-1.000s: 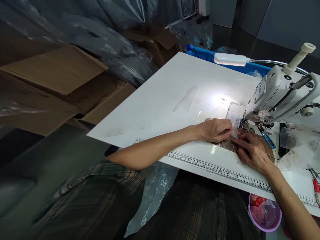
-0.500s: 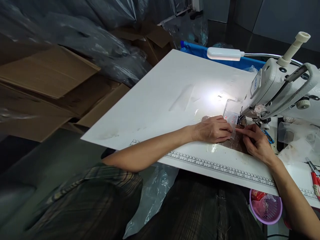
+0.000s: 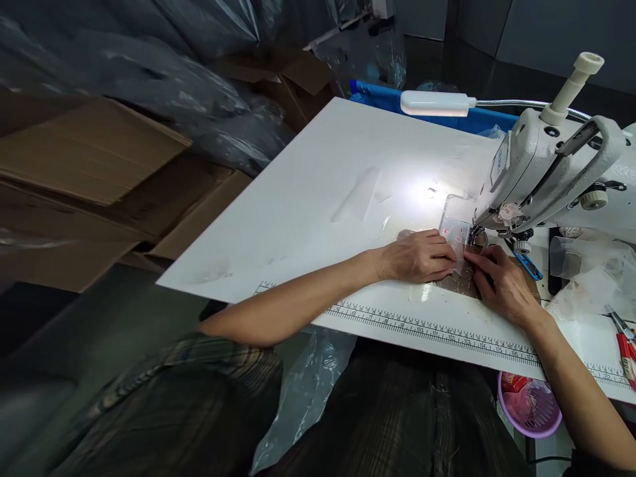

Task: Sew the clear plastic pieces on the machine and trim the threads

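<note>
My left hand (image 3: 417,257) lies palm down on a clear plastic piece with small red marks (image 3: 454,233), fingers together and pressing it against the white table (image 3: 348,172). My right hand (image 3: 501,281) rests beside it on a brown piece (image 3: 460,285), fingertips pinching the plastic's edge just in front of the sewing machine's needle (image 3: 479,237). The white sewing machine (image 3: 546,165) stands directly behind both hands. Its lamp (image 3: 432,103) lights the spot.
A printed ruler (image 3: 447,334) runs along the table's near edge. Blue-handled snips (image 3: 527,265) lie under the machine arm. Clear plastic bags (image 3: 586,271), red-handled scissors (image 3: 627,348), a purple basket (image 3: 529,407), cardboard boxes (image 3: 89,172) at left.
My right hand slid forward toward the needle and then settled a little back; my left hand kept pressing the plastic. The view shifted slightly.
</note>
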`<state>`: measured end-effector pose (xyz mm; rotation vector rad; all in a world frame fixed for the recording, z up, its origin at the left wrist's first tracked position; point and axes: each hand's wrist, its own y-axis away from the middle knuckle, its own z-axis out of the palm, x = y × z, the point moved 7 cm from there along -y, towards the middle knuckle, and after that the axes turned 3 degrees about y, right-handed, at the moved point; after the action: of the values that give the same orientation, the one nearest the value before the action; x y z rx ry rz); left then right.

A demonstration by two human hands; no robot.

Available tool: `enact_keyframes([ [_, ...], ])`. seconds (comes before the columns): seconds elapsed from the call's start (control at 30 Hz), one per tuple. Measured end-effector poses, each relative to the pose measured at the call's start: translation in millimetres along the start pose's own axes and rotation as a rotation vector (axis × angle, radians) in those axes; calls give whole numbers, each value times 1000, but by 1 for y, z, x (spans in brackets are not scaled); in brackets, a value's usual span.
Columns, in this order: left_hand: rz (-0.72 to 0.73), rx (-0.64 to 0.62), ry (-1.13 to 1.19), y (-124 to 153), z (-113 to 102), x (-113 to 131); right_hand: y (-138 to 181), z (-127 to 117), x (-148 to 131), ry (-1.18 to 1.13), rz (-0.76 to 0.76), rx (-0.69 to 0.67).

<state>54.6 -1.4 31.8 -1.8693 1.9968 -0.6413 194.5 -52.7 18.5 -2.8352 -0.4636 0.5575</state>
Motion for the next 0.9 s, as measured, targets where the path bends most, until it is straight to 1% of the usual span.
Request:
enact_keyframes([
  [0.07,-15,-16,-14,0,0,-1,1,-1,-2,-3,-10,5],
  [0.17,-7,-3,-39,-1,-3,-1,1,0,-5,45,-28,-19],
  [0.33,9,-30,1,-1,-3,-2,0,3,-5,128,-13,-46],
  [0.47,-5,-14,18,-1,-3,-2,1,2,-5,107,-24,-24],
  [0.63,-42,-71,46,-1,1,-4,2,1,-6,74,-29,-6],
  [0.8,-10,-31,17,-1,-1,-2,2,1,-5,75,-16,-6],
  [0.9,-7,-31,17,0,-1,-2,2,0,-6,48,-7,-8],
])
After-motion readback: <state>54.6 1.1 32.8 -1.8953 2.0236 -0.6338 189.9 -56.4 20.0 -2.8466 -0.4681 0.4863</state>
